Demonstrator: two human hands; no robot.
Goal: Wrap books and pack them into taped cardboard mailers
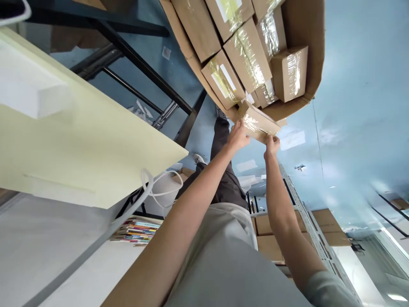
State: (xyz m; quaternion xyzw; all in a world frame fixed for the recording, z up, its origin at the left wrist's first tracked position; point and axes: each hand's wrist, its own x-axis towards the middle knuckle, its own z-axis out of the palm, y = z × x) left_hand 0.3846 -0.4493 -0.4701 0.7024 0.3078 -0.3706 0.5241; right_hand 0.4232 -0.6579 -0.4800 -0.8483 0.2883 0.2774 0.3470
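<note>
cardboard all round: a small taped box (260,123) sits just at the near lip of the open carton (315,64), held at both ends. left hand (238,136) is clamped on its left end, right hand (272,145) pinches the right corner from beneath. its long axis runs hand to hand, neither nearer.

Bright, diffuse light overall, no hard shadows. Blue floor (361,85) is glossy: pale sheen patches mid-frame, 1 blown-out strip reflection in the lower right corner. Clear tape on the small box (260,123) and the packed boxes (249,55) at upper centre glares white. White block (28,89) at upper left is overexposed, its detail lost. Desk (79,140) top is washed pale. Wide-angle bend: straight lines bow toward the edges. Shirt (223,264) at bottom is soft; centre is sharp.
</note>
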